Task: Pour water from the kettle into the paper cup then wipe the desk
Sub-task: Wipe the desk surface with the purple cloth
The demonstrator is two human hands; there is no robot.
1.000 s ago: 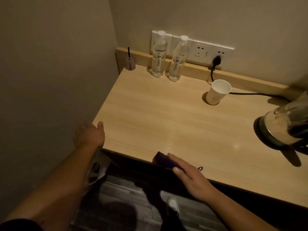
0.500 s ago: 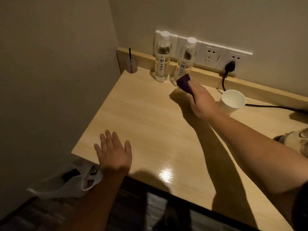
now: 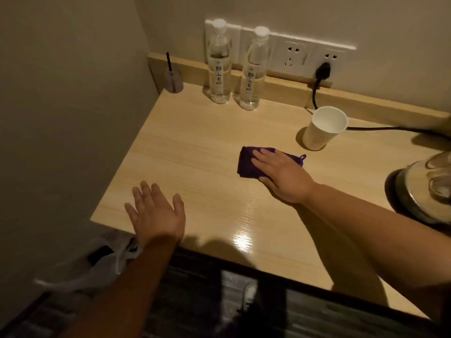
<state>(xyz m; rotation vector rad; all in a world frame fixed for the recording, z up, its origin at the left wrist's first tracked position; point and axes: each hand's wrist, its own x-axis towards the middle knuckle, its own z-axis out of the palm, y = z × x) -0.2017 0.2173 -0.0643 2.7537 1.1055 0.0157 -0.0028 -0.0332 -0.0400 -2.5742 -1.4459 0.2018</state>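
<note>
The right hand (image 3: 280,175) pressed flat-fingered on the folded purple cloth (image 3: 246,164) mid-desk to wipe the pale wooden desk (image 3: 195,147); the left hand (image 3: 156,211), fingers spread and holding nothing, braced near its front-left corner.

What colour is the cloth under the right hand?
Dark purple; the cloth shows clearly in the head view, flat beneath the right hand.
</note>
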